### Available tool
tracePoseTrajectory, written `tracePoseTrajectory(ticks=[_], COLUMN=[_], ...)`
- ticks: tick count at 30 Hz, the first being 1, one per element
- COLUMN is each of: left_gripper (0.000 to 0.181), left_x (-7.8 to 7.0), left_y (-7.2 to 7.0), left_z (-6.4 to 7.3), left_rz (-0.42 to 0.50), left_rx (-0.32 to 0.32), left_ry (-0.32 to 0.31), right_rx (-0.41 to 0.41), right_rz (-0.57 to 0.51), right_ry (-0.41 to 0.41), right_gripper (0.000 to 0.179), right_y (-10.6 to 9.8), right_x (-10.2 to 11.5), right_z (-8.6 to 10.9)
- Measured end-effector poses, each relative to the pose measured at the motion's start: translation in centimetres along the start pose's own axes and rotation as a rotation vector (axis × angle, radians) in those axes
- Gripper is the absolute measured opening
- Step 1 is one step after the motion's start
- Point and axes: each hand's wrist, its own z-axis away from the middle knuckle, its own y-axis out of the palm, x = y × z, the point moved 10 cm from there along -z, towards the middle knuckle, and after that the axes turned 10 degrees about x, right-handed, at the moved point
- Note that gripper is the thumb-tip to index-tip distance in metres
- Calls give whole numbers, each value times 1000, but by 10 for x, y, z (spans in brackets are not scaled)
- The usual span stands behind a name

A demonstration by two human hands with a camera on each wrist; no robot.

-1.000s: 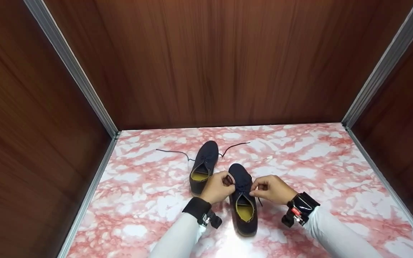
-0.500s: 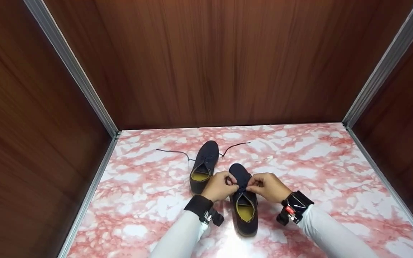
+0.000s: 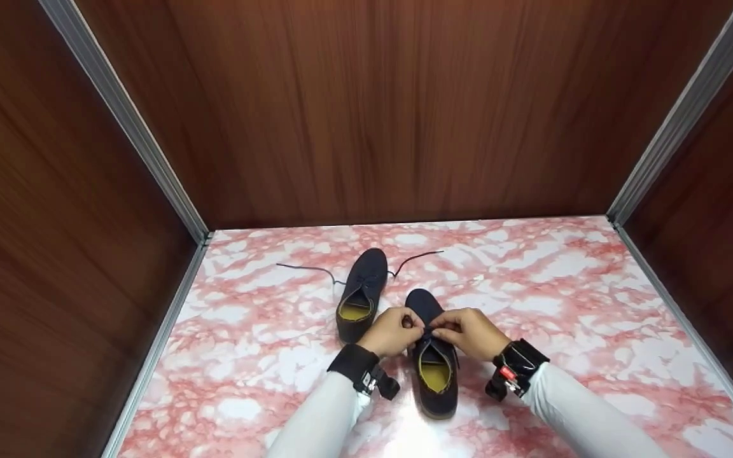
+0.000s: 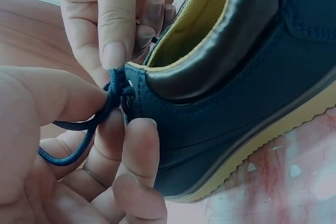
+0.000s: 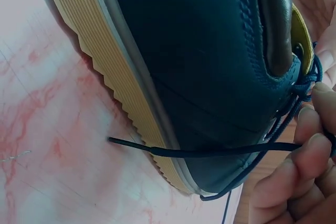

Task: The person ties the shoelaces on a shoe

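A dark navy lace-up shoe [image 3: 441, 402] with a yellow lining lies between both hands, toe pointing away. My left hand [image 3: 392, 332] pinches a loop of its blue shoelace [image 4: 93, 124] right beside the top eyelets, as the left wrist view shows. From the other side, my right hand [image 3: 476, 333] pinches the lace at the knot, thumb and index finger almost meeting the left fingertips. In the right wrist view a loose lace end [image 5: 226, 152] runs out from the right fingers across the shoe's side. The knot itself is partly hidden by fingers.
The matching shoe [image 3: 371, 270] stands just left and farther back, its laces [image 3: 308, 268] spread out to both sides. Both shoes rest on a red-and-white marbled surface [image 3: 551, 305]. Brown wood-look panels [image 3: 366, 114] with metal corner strips enclose the back and sides.
My right hand has moved left, from the shoe's right side to the knot, closing in on the left hand. The left hand has shifted slightly right. Both shoes stay put.
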Motion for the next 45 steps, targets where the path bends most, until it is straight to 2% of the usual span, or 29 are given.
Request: tracePoseTrajectory(ticks=[9,19,34,45], left_gripper=[6,7,7,9], left_x=[-2,-1,0,3], left_y=[-1,1,1,-1], left_z=[2,2,2,5], left_rz=[19,24,62,132], left_rx=[6,3,-19,-20], left_ry=[39,30,31,43], right_rx=[4,66,39,39], right_rz=[-34,-70,-139,-54], right_ry=[7,45,74,48], right_gripper=[6,19,14,12], right_y=[0,3,3,5], right_x=[0,-5,-7,-2], right_z=[-2,-3,-5,-7])
